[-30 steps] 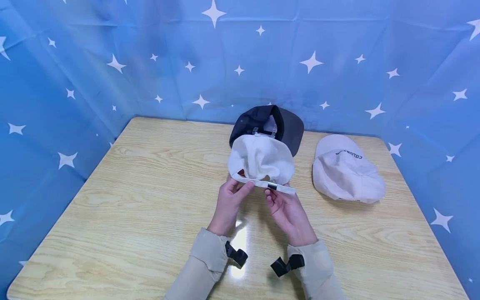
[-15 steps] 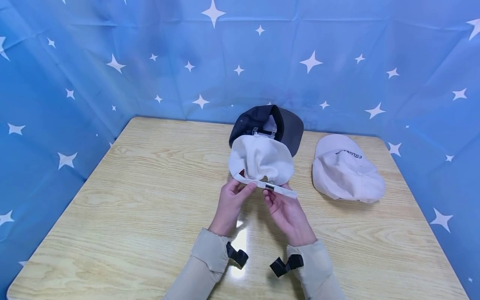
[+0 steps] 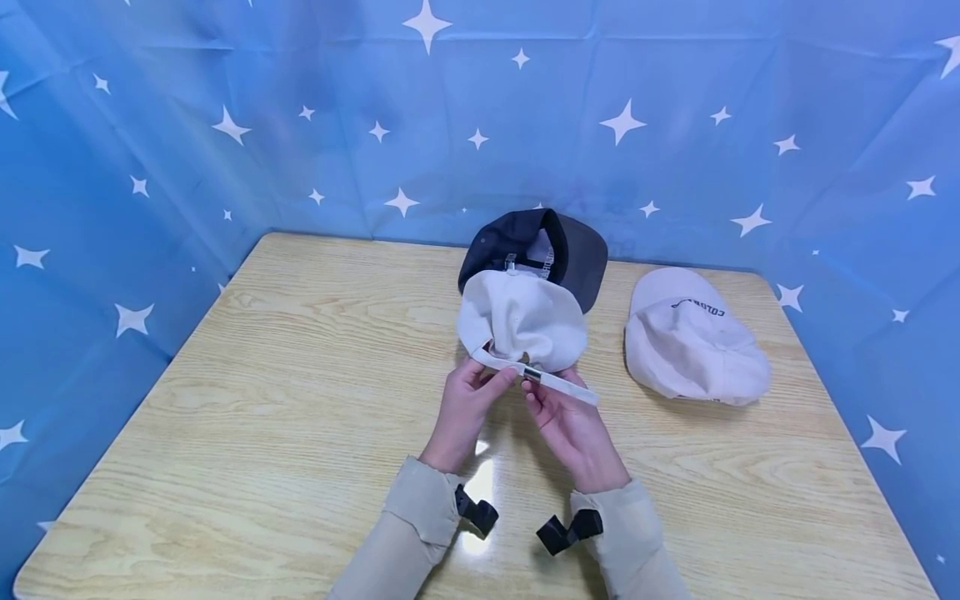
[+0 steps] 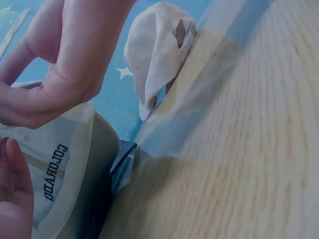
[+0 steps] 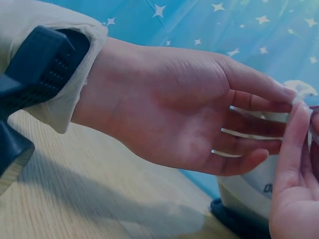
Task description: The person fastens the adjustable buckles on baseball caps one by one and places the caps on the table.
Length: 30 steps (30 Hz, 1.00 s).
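Observation:
Both hands are at the back strap of a white baseball cap [image 3: 525, 317] in the middle of the table. My left hand [image 3: 461, 408] pinches the white strap [image 3: 495, 360] left of its metal buckle [image 3: 532, 374], thumb on top. The right hand [image 3: 577, 433] pinches the strap by the buckle from below, its other fingers loosely curled. The strap's free end slants out to the right past that hand. In the right wrist view, the left hand [image 5: 169, 109] meets the right hand [image 5: 299, 189] at the fingertips. The cap's front is hidden in the head view.
A dark cap [image 3: 585, 258] lies just behind the white one, its opening partly showing. To the right rests another pale cap [image 3: 697, 342] with dark lettering. The wooden table [image 3: 262, 392] backs onto a blue star-patterned curtain [image 3: 315, 158].
The buckle has shifted slightly left along the strap, and the free end now reaches farther right and lower. Both hands have drawn slightly closer together; the caps on the table stay put.

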### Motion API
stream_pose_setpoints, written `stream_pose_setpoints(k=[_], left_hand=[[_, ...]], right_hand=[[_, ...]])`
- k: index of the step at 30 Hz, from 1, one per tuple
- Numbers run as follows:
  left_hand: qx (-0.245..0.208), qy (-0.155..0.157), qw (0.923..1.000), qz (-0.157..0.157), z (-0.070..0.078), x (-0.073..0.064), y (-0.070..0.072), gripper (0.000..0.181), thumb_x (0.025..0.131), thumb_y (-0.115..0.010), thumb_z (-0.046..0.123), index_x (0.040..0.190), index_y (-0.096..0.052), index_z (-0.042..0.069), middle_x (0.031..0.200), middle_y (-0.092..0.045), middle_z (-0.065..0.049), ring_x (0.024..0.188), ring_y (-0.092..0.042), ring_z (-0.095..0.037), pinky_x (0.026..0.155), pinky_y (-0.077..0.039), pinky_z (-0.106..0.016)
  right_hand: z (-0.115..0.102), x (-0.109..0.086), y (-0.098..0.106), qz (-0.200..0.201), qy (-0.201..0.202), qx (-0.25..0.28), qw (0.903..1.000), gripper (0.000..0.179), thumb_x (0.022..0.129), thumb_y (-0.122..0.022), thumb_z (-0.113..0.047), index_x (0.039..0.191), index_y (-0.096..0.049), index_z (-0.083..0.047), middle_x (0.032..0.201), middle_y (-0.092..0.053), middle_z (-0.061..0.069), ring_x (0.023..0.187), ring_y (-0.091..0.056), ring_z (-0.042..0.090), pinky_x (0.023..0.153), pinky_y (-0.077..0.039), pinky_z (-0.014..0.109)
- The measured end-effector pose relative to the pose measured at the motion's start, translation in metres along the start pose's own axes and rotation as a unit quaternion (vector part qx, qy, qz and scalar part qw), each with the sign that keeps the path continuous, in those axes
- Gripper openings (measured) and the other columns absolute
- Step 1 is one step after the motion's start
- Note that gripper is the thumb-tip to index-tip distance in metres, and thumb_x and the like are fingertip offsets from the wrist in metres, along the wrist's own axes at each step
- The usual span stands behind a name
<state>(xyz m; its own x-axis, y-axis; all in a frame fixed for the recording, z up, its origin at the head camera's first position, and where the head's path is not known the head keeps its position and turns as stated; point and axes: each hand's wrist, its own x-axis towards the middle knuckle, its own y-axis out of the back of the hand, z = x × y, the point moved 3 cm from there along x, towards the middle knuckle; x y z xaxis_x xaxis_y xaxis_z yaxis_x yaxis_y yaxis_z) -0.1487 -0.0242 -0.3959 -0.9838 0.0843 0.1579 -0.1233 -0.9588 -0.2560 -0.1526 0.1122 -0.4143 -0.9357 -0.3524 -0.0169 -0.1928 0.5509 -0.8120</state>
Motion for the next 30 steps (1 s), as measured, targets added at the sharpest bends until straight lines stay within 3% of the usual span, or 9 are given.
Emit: stream_pose_setpoints(k=[6, 14, 20, 23, 27, 30], left_hand=[[-0.005, 0.008, 1.0, -0.002, 0.0, -0.002, -0.001, 0.029, 0.084, -0.063, 0.015, 0.109, -0.058, 0.003, 0.113, -0.057, -0.005, 0.105, -0.053, -0.024, 0.089, -0.043, -0.035], [0.0, 0.008, 0.9999, -0.006, 0.0, -0.001, -0.002, 0.03, 0.082, -0.065, 0.014, 0.109, -0.058, 0.003, 0.114, -0.056, -0.006, 0.106, -0.052, -0.023, 0.088, -0.044, -0.036], [0.001, 0.005, 1.0, 0.0, -0.014, 0.003, 0.002, 0.028, 0.08, -0.068, 0.021, 0.105, -0.061, 0.009, 0.111, -0.057, -0.005, 0.104, -0.053, -0.022, 0.087, -0.044, -0.036], [0.009, -0.003, 0.9999, 0.004, -0.019, 0.005, 0.005, 0.032, 0.079, -0.068, 0.029, 0.104, -0.061, 0.011, 0.111, -0.057, -0.004, 0.103, -0.054, -0.021, 0.087, -0.044, -0.036], [0.008, -0.003, 1.0, 0.003, -0.02, 0.006, 0.006, 0.033, 0.079, -0.068, 0.031, 0.105, -0.061, 0.012, 0.111, -0.057, -0.005, 0.101, -0.056, -0.023, 0.087, -0.044, -0.036], [0.004, -0.003, 1.0, 0.0, -0.019, 0.006, 0.006, 0.032, 0.079, -0.068, 0.029, 0.104, -0.061, 0.011, 0.108, -0.058, -0.007, 0.098, -0.056, -0.026, 0.085, -0.045, -0.037]], right_hand=[[0.001, 0.0, 0.0, 0.01, 0.005, -0.02, 0.9997, 0.029, 0.087, -0.051, 0.003, 0.113, -0.043, -0.007, 0.101, -0.054, 0.008, 0.085, -0.057, 0.014, 0.075, -0.047, 0.018], [0.0, 0.001, -0.001, 0.04, 0.018, -0.054, 0.9976, 0.025, 0.082, -0.062, -0.003, 0.103, -0.049, -0.005, 0.095, -0.056, 0.006, 0.081, -0.058, 0.013, 0.074, -0.048, 0.019], [-0.002, 0.0, -0.002, 0.005, 0.014, -0.075, 0.9971, 0.029, 0.083, -0.059, 0.001, 0.108, -0.046, -0.004, 0.1, -0.054, 0.007, 0.084, -0.057, 0.013, 0.075, -0.047, 0.02], [-0.003, -0.002, -0.002, -0.009, 0.003, -0.11, 0.9939, 0.033, 0.084, -0.056, 0.003, 0.114, -0.045, -0.005, 0.103, -0.054, 0.006, 0.087, -0.056, 0.014, 0.075, -0.047, 0.021], [-0.003, -0.002, -0.006, -0.037, -0.002, -0.145, 0.9888, 0.033, 0.085, -0.053, 0.004, 0.115, -0.046, -0.006, 0.104, -0.055, 0.005, 0.09, -0.055, 0.016, 0.075, -0.046, 0.024], [-0.001, -0.001, -0.008, -0.055, 0.006, -0.136, 0.9891, 0.025, 0.087, -0.051, 0.002, 0.11, -0.05, -0.008, 0.102, -0.056, 0.004, 0.09, -0.055, 0.015, 0.075, -0.047, 0.024]])
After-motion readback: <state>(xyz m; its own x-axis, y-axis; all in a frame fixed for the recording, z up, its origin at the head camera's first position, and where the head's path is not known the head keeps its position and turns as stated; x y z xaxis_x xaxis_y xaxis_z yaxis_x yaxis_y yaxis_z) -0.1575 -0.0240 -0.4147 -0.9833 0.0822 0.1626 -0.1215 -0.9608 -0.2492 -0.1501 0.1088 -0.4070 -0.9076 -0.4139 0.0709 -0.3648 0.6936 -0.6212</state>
